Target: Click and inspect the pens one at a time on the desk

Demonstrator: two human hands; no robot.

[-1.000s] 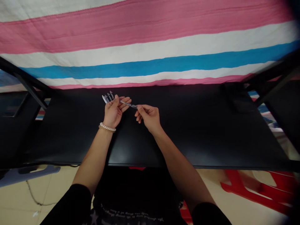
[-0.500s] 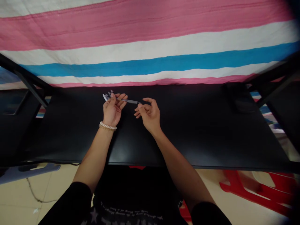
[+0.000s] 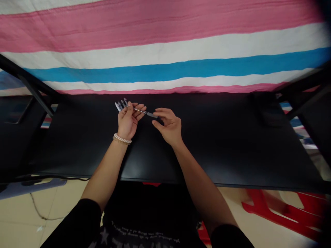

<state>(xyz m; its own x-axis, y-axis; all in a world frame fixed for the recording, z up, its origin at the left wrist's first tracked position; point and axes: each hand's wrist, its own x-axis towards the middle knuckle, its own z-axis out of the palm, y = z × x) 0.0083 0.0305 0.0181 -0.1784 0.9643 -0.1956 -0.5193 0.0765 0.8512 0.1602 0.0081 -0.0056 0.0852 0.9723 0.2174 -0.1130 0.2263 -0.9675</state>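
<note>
Pen (image 3: 151, 115), one, above the counter (image 3: 232, 144): long axis running rightward and slightly nearward from the left hand (image 3: 128, 124), its thumb pinning the pen, fingers outstretched, to the right hand (image 3: 170, 129), thumb and fingers parted around the far end, contact unclear.

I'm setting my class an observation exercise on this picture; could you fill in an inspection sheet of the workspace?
Surface: black table, slightly shiny.
Job's things: several pens fanned at the left hand; one long pen extends towards the right hand.
Clutter: dark shape at far right, too dim to identify.
Hands: left holds the pens; right has thumb and fingers parted around the long pen's end, contact unclear.
Cables: thin cable on the floor, lower left.
Surroundings: striped sheet beyond the table; red stool, partly seen, lower right.
</note>
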